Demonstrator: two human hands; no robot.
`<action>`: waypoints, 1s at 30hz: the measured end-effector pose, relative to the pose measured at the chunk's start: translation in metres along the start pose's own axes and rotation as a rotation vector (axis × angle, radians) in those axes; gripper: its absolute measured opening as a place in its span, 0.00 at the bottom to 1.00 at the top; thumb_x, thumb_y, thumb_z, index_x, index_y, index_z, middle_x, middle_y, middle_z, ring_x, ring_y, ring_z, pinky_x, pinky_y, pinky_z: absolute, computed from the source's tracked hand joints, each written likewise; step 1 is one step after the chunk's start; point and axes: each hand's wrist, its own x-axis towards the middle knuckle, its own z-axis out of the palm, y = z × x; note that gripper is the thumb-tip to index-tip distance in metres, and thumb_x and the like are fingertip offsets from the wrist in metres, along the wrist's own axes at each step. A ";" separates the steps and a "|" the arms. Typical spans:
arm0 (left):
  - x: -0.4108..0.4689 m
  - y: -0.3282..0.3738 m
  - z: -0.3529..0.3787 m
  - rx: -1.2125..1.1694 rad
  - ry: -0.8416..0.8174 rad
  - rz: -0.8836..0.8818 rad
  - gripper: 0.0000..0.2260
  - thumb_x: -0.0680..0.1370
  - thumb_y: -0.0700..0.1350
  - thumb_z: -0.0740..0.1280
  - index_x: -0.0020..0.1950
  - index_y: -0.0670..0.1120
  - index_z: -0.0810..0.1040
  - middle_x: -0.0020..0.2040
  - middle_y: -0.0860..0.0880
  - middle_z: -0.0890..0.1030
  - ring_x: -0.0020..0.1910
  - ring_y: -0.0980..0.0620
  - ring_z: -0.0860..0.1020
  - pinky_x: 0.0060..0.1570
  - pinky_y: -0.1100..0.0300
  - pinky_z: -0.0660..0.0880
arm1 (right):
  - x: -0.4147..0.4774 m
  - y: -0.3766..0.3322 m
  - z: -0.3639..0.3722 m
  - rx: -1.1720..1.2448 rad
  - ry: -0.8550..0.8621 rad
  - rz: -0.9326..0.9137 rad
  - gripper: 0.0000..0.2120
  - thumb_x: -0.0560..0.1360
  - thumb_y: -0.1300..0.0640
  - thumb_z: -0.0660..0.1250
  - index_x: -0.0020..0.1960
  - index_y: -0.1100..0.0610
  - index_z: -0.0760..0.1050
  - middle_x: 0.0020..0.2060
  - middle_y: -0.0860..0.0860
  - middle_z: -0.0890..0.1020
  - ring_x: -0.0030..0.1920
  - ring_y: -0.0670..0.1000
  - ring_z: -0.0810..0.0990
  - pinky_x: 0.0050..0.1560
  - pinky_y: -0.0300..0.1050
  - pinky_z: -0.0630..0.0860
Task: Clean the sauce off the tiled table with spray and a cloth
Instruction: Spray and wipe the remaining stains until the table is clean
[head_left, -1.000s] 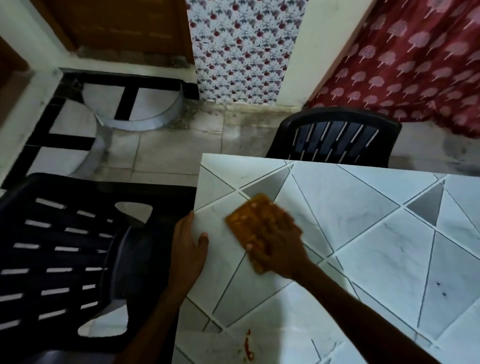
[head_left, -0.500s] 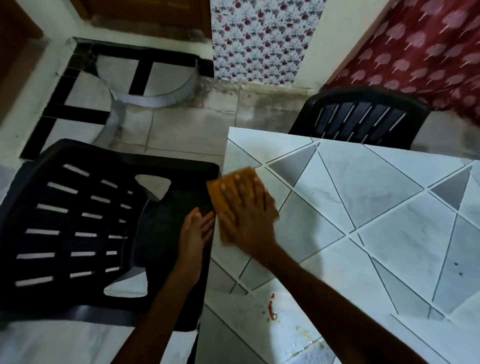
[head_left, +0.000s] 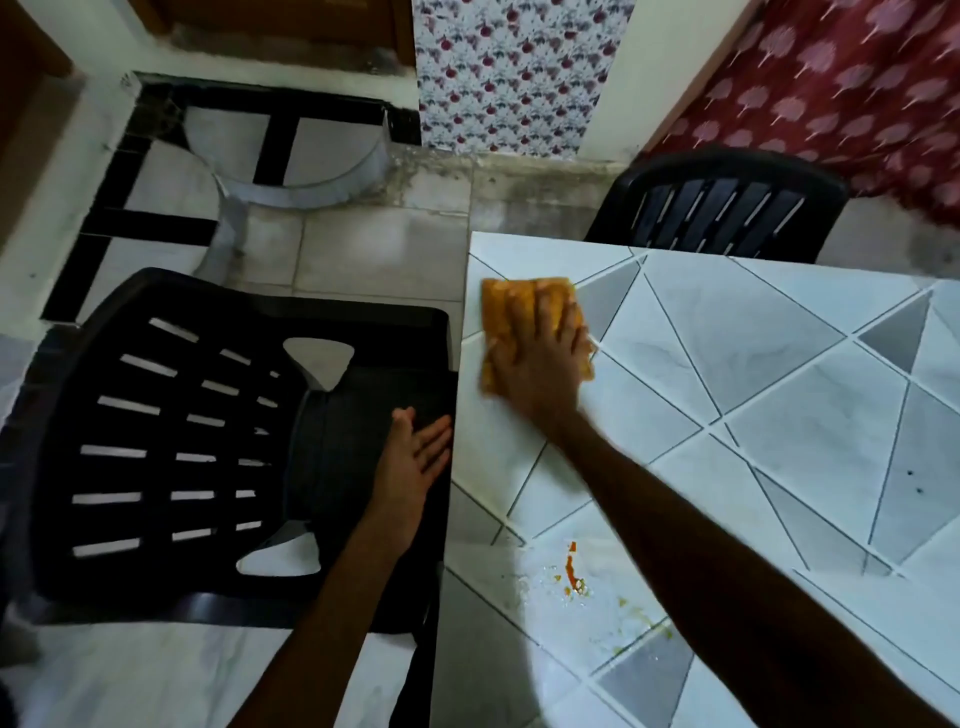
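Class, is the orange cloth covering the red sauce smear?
No, the cloth under the right hand sits near the far corner of the table, apart from the sauce smear.

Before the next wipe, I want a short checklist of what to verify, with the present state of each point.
1. Right hand presses flat on the orange cloth: ok.
2. Cloth lies on the white tiled table, by its far left corner: ok.
3. Red-orange sauce streak wiped off: not ok; it lies nearer the person, apart from the cloth.
4. Left hand open, holding nothing, beside the table edge: ok.
5. Spray bottle at hand: cannot tell, not in view.
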 end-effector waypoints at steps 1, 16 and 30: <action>-0.001 0.003 -0.001 -0.024 0.002 -0.011 0.26 0.84 0.58 0.49 0.79 0.47 0.55 0.69 0.39 0.74 0.67 0.43 0.75 0.68 0.50 0.69 | -0.029 -0.008 0.006 -0.013 0.010 -0.085 0.32 0.80 0.37 0.55 0.82 0.45 0.56 0.82 0.54 0.55 0.81 0.67 0.50 0.77 0.68 0.52; -0.005 -0.007 0.001 0.260 -0.010 0.032 0.24 0.85 0.55 0.52 0.77 0.45 0.62 0.68 0.42 0.75 0.63 0.47 0.77 0.60 0.54 0.73 | -0.055 0.047 -0.006 0.018 -0.033 0.189 0.32 0.79 0.35 0.49 0.81 0.44 0.55 0.82 0.55 0.55 0.80 0.69 0.49 0.77 0.70 0.47; 0.006 -0.045 0.029 1.688 -0.189 0.810 0.30 0.76 0.54 0.58 0.77 0.45 0.65 0.77 0.43 0.63 0.76 0.39 0.62 0.72 0.42 0.59 | -0.124 0.174 -0.028 -0.051 -0.051 0.037 0.31 0.78 0.37 0.53 0.80 0.44 0.61 0.81 0.55 0.60 0.79 0.67 0.56 0.76 0.69 0.56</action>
